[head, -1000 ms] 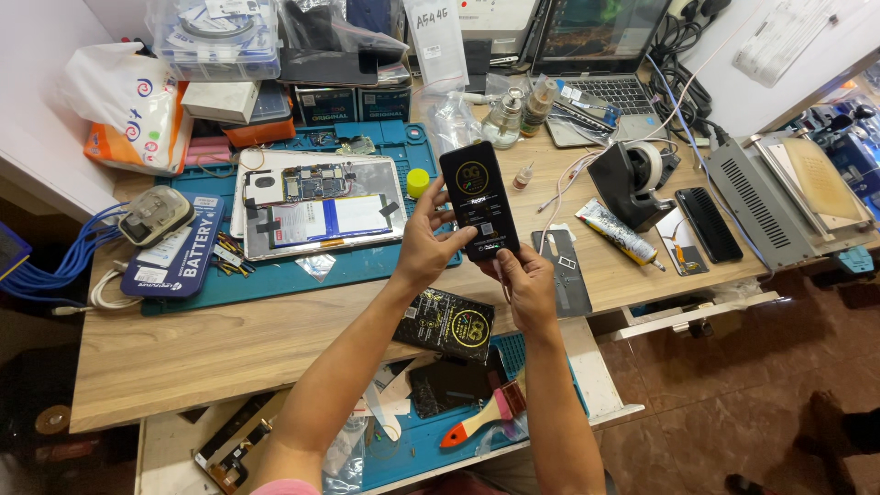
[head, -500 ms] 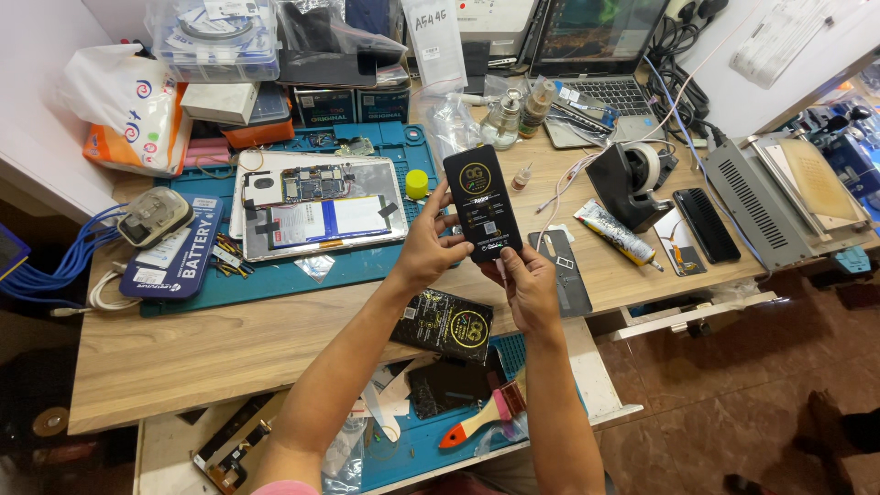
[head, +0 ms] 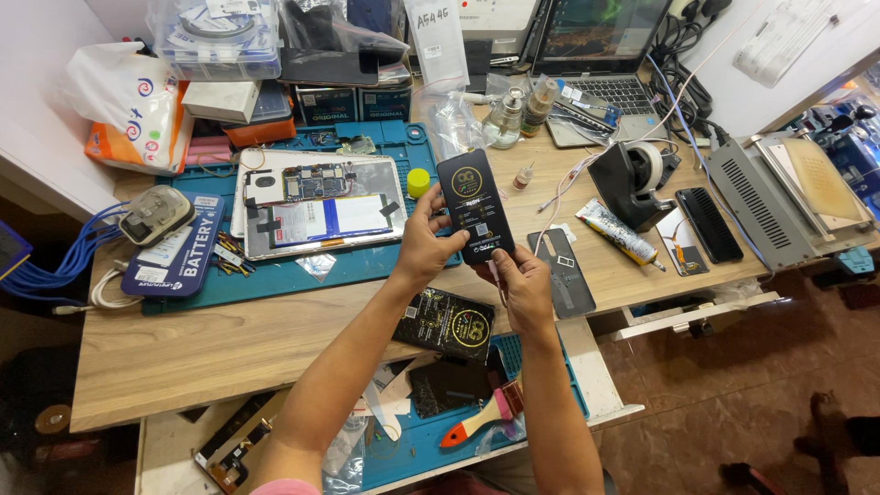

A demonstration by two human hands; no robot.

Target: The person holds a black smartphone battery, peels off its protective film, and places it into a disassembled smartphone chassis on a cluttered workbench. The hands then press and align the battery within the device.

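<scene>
This is a small electronics repair workshop. A wooden workbench (head: 229, 348) carries a blue repair mat (head: 302, 270) at centre left, with an opened tablet (head: 316, 202) showing its circuit board and battery. At upper right stand a laptop (head: 600, 46), a grey heating machine (head: 761, 202) and a tape dispenser (head: 637, 179); parts boxes (head: 220, 37) crowd the upper left.

A black flat package (head: 474, 207) with gold print is held upright; a matching one (head: 445, 323) lies below it.
</scene>
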